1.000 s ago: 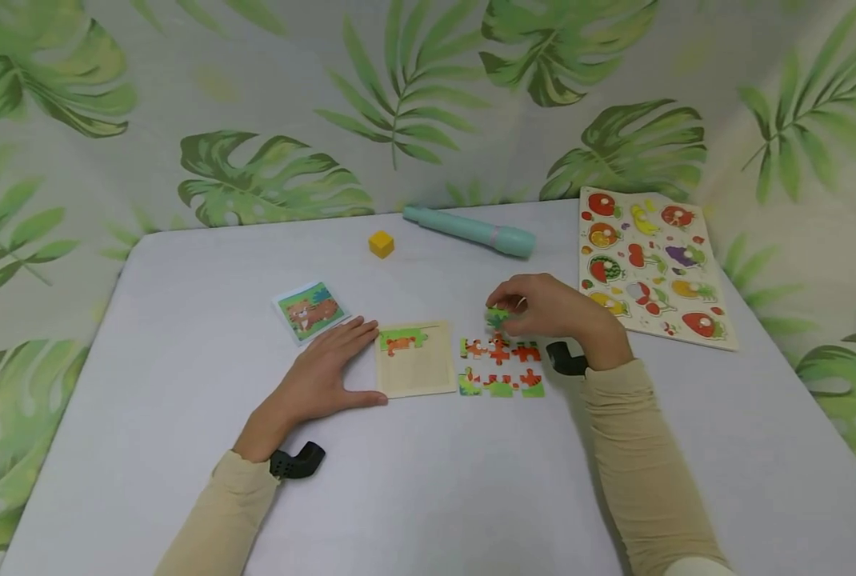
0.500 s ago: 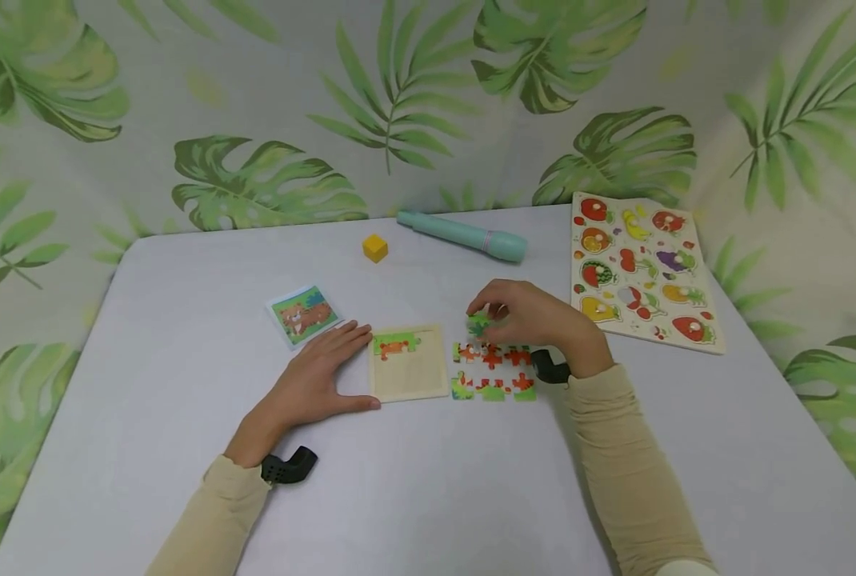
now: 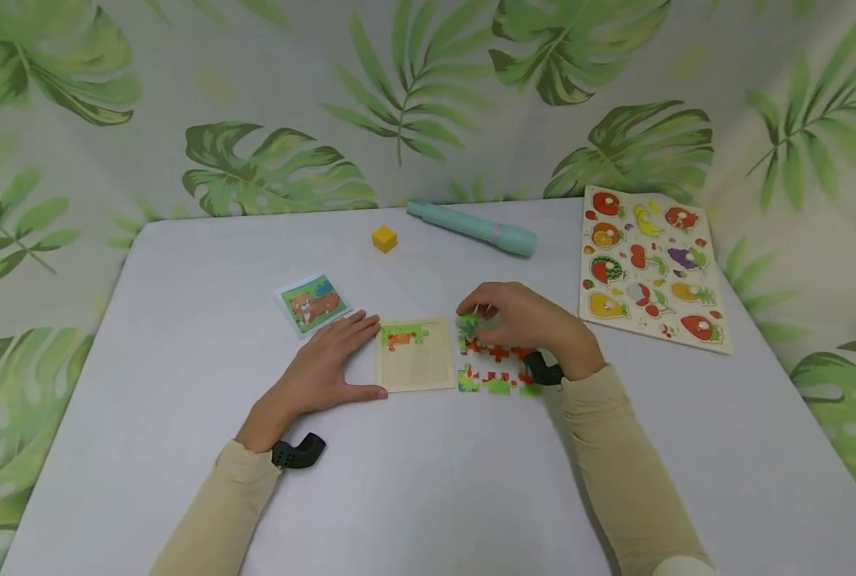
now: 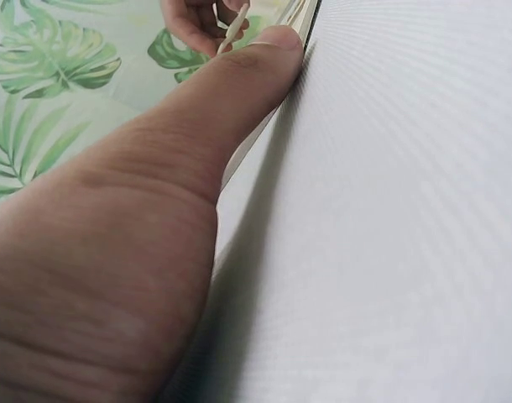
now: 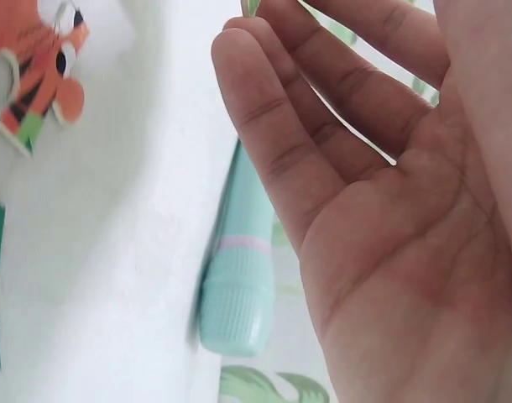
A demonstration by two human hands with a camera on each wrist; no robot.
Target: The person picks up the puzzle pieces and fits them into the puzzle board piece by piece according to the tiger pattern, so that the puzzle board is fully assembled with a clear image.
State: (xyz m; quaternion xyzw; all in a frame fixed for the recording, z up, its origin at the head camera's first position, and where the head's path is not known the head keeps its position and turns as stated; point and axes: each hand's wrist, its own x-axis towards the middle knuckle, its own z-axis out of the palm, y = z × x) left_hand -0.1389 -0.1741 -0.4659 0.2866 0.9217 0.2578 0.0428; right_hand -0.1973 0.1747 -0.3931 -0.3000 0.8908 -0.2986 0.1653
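My left hand rests along the left side of a shallow wooden puzzle tray, fingers straight, thumb at its near left corner. In the left wrist view the thumb lies against the tray's edge. Joined green and orange pieces fill the tray's far left corner. My right hand pinches a green puzzle piece just right of the tray, raised over the loose pieces. The left wrist view shows that piece edge-on. Curled fingers hide most of it in the right wrist view.
A bear picture card lies beyond the left hand. Farther back are a yellow cube and a teal tube-shaped object. A fruit puzzle board lies at the back right. Leaf-print cloth hangs behind the table.
My right hand has moved left with the green puzzle piece, closer to the tray's right edge. The left hand stays against the tray. The head view has shifted slightly.
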